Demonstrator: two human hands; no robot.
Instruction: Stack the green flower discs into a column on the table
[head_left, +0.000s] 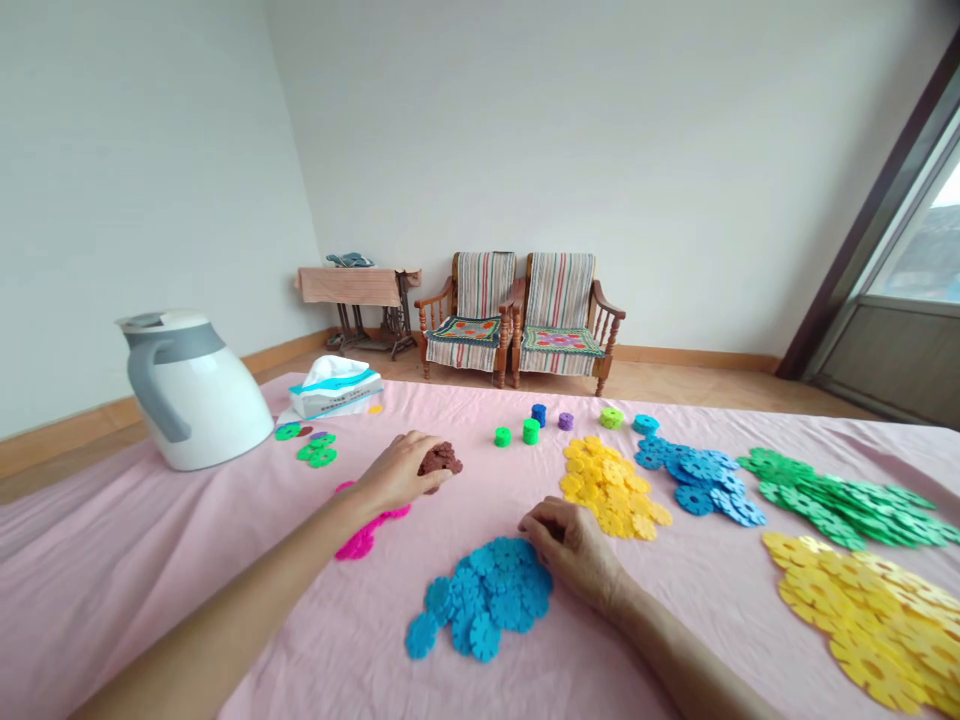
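My left hand (pixel 406 472) is closed around a cluster of brown snowflake discs (pixel 441 459) at the middle of the table. Pink snowflake discs (pixel 367 535) lie beneath and beside that wrist, partly covered by it. My right hand (pixel 574 548) rests at the right edge of a pile of light blue snowflake discs (pixel 491 590). Its fingers are curled together, and whatever may be between them is hidden. Just beyond it spreads a heap of yellow snowflake discs (pixel 606 487).
Small disc stacks, including a green stack (pixel 531 431) and a lime one (pixel 611 418), stand farther back. Blue (pixel 701 478), green (pixel 847 500) and large yellow discs (pixel 870 620) fill the right. A white jug (pixel 202 395) and tissue box (pixel 337 392) stand left, near loose green discs (pixel 319 453).
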